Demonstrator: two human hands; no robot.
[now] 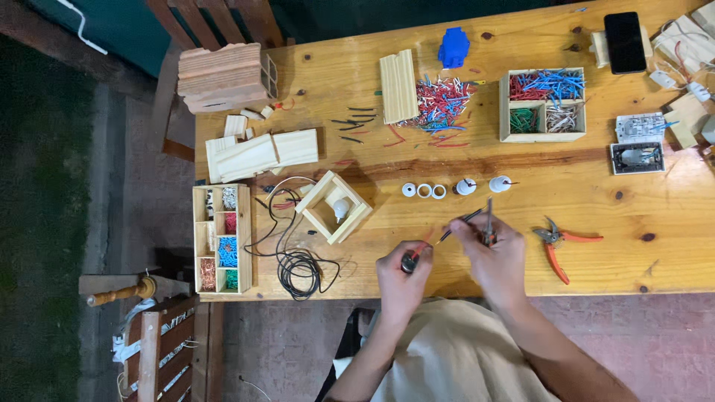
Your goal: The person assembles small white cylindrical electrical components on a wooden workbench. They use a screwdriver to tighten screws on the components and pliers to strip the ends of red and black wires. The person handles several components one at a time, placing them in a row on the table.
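Left hand: the left hand [402, 274] is curled closed around a small black part [409, 262] with a thin red wire [424, 244] rising from it, near the table's near edge.
Right hand: the right hand [491, 249] is closed, pinching a slim dark screwdriver [459, 225] whose tip points toward the black part; a pair of grey pliers [488, 223] sticks up between its fingers.
Just right of the hands: red-handled cutters [557, 246] lie on the wooden table [596, 201], jaws toward the right hand, not touching it.
Just beyond the hands: a row of 5 small white lamp-holder parts [450, 188]; 3 look like rings and caps, 2 carry short dark wires.
Left of the hands: an open square wooden frame [333, 207] with a white bulb [341, 209] inside, and a coil of black cable [294, 260] near the table's near edge.
Far left: a long wooden compartment tray [220, 240] of sorted coloured bits, with pale wood pieces [261, 155] beyond it.
Far middle: a heap of red, blue and white wire offcuts [441, 103], a ribbed wooden block [398, 85] touching its left side, and a blue plastic piece [453, 47] farther off.
Far right: a wooden box [542, 105] with 3 compartments of wires, a black phone [624, 42], and 2 wall switch plates [638, 141].
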